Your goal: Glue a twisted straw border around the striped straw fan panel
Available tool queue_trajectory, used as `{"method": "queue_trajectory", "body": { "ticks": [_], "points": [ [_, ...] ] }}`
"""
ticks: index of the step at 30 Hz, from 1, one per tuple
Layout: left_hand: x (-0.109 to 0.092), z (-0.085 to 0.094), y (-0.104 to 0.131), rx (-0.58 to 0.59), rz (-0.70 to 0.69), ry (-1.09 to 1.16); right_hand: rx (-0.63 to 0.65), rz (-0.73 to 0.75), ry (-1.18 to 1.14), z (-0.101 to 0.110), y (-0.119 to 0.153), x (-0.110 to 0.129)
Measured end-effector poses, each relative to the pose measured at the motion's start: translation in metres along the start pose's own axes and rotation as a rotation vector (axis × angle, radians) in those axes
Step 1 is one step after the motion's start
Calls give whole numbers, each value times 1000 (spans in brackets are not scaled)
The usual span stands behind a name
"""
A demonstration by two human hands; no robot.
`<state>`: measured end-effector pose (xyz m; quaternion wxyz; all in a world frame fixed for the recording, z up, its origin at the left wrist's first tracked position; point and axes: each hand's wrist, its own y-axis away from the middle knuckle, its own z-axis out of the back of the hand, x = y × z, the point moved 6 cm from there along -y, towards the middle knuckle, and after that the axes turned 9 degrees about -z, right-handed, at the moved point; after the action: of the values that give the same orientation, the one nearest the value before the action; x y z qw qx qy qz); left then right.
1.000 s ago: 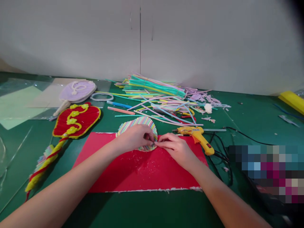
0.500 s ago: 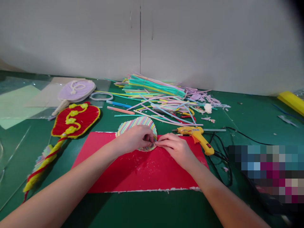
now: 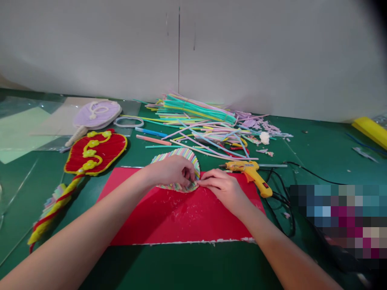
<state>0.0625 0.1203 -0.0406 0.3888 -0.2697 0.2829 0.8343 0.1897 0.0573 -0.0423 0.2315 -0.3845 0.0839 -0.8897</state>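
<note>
A round disc [image 3: 187, 156] of pastel striped pipe cleaners lies over the back edge of a red board [image 3: 181, 217]. My left hand [image 3: 173, 171] rests across the disc, its fingers curled closed near the lower right rim and covering much of the middle. At the disc's right edge, the fingertips of my right hand [image 3: 222, 185] are pinched together; any small piece between them is too hidden to make out. Just beyond my right hand lies a yellow hot glue gun [image 3: 255, 175] with a clear glue stick in its back.
Loose pipe cleaners [image 3: 199, 117] are heaped behind the board, with purple scraps [image 3: 260, 124] beside them. To the left are a red and yellow fan [image 3: 99, 155] and a lilac fan [image 3: 96, 114]. A black cord [image 3: 292, 217] loops at the right. A grey wall [image 3: 242, 52] stands behind.
My left hand has shifted very slightly up, showing a little more of the disc's lower edge. My right hand keeps its pinch at the rim.
</note>
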Motion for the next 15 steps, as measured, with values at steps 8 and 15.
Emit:
{"method": "queue_trajectory", "body": {
  "ticks": [8,15],
  "points": [
    [-3,-5,-10,59,21,-91,-36,15,7,-1,1,-1],
    [-4,-3,-9,52,10,-111,-22,10,20,-1,1,-3]
  ]
}}
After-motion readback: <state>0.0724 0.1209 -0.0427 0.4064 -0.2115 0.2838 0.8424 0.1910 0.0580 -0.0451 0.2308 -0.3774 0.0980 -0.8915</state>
